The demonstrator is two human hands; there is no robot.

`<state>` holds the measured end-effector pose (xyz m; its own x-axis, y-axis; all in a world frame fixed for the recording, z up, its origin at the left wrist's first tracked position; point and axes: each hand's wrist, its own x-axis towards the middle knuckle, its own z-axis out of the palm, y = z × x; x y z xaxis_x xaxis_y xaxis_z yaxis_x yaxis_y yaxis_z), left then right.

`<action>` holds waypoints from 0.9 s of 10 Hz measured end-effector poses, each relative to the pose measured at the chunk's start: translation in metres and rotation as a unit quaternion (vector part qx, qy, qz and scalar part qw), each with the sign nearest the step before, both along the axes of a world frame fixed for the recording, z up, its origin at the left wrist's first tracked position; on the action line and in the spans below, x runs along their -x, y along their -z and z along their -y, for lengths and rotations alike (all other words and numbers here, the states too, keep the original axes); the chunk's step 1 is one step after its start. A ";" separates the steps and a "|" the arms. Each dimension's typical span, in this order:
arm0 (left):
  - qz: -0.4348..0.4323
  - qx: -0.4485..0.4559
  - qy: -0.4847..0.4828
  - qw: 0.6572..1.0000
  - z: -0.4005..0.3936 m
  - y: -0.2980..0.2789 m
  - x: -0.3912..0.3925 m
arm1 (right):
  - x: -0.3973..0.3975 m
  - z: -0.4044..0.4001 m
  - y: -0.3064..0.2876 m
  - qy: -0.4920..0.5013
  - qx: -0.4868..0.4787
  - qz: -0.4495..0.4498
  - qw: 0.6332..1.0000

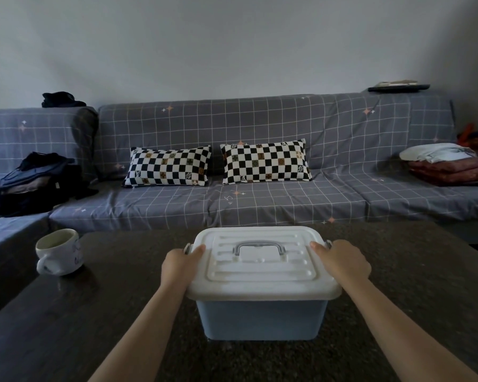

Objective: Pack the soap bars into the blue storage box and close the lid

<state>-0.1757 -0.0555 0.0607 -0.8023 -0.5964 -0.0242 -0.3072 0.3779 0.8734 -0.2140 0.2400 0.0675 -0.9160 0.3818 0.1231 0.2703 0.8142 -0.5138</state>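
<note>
Grey grid-patterned sofa, two checkered pillows. Dark table. I log the blue storage box at table centre, white lid seated on it. My left hand and right hand clasp the lid's side edges. White mug at left.

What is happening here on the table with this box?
A person grips a blue plastic storage box on the dark table, left hand and right hand at the side latches. Its white ribbed lid sits on top with the grey handle lying flat. No soap bars are in sight, and whether the latches are locked cannot be told. A white ceramic mug stands to the left.
</note>
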 end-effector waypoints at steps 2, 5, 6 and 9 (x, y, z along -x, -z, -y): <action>0.057 0.046 0.031 0.997 0.000 -0.004 0.008 | -0.002 0.003 -0.004 -0.024 -0.018 -0.033 0.999; 0.050 0.079 0.039 0.995 -0.008 -0.004 0.006 | -0.002 0.006 -0.004 -0.051 -0.046 -0.062 0.996; 0.043 0.074 0.037 0.996 -0.011 -0.004 0.004 | 0.000 0.006 -0.004 -0.057 -0.044 -0.068 0.995; 0.013 0.208 0.058 0.976 -0.028 -0.020 -0.015 | -0.017 -0.001 -0.016 -0.108 0.116 -0.068 0.985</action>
